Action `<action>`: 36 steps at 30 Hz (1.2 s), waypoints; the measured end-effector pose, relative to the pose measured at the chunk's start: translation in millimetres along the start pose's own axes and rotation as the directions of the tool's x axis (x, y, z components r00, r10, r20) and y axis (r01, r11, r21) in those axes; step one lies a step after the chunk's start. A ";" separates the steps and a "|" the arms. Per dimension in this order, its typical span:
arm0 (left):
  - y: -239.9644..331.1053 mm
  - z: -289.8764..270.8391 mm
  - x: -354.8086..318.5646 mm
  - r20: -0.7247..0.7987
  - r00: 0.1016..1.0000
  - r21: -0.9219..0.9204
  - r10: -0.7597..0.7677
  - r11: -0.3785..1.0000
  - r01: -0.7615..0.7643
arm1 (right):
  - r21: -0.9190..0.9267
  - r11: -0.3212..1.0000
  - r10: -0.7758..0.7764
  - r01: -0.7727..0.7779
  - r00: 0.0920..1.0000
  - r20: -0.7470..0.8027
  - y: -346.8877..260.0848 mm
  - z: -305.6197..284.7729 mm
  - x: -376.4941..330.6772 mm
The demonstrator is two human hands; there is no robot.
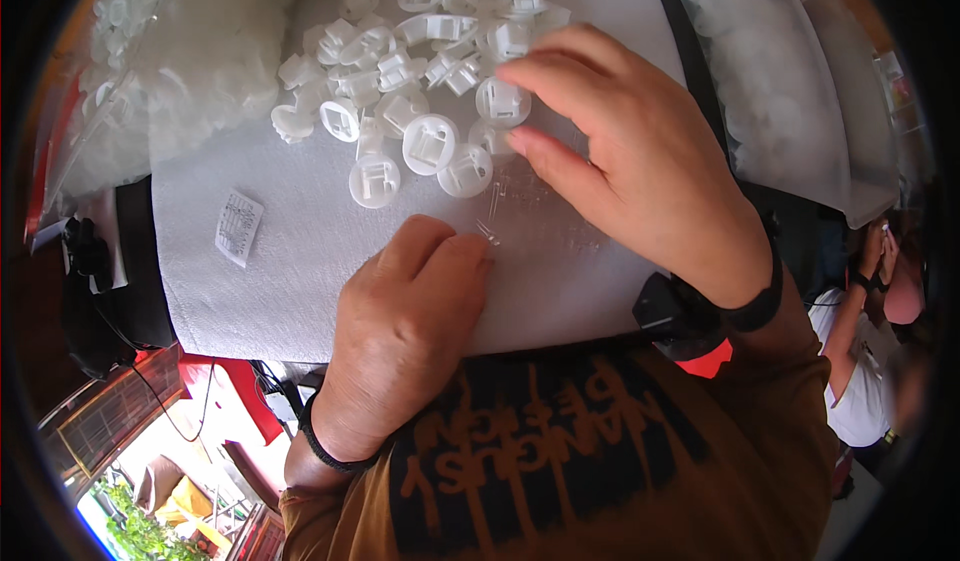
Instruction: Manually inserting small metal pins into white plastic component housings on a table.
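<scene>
Several white plastic round parts with square sockets lie in a loose heap on the white foam-like sheet (300, 301). My right hand (620, 141) reaches over the heap's right side, thumb and forefinger apart around a round white part (503, 101); whether they touch it I cannot tell. Closer to me, my left hand (415, 286) is closed in a fist, and what its fingers hold, if anything, is hidden. Small clear thin pieces (488, 233) lie just right of that fist. One round part (430, 145) rests face up at the heap's near edge.
A large clear bag of white parts (215, 61) stands at the far left. On the right is a translucent bin (765, 81) with a filled bag in it. A small printed paper label (239, 227) lies on the sheet. Another person (860, 361) is at the far right.
</scene>
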State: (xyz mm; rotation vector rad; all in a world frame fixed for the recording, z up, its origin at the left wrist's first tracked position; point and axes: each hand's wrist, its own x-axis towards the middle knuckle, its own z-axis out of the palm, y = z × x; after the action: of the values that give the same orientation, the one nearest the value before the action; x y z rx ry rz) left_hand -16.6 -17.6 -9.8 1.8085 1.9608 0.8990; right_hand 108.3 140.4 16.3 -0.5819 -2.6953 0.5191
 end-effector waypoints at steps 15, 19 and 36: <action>0.2 -1.2 -2.0 0.019 0.989 0.062 -0.145 0.988 0.143 | 0.413 0.906 0.175 -0.092 0.970 -0.168 -5.0 9.3 -4.1; -2.3 0.9 -3.2 -0.008 0.992 0.113 -0.125 0.986 0.125 | 0.601 0.787 0.234 -0.139 0.969 -0.082 -22.7 -4.1 -7.8; -5.1 1.7 -4.7 -0.075 0.989 0.058 -0.128 0.989 0.133 | 0.944 0.173 0.329 -0.282 0.920 0.214 -1.4 12.3 -32.1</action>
State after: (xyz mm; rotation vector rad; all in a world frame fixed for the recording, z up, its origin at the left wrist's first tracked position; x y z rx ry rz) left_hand -18.8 -21.8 -15.2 1.6793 2.1465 0.8805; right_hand 130.7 121.5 -1.7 -0.6769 -1.5633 2.0527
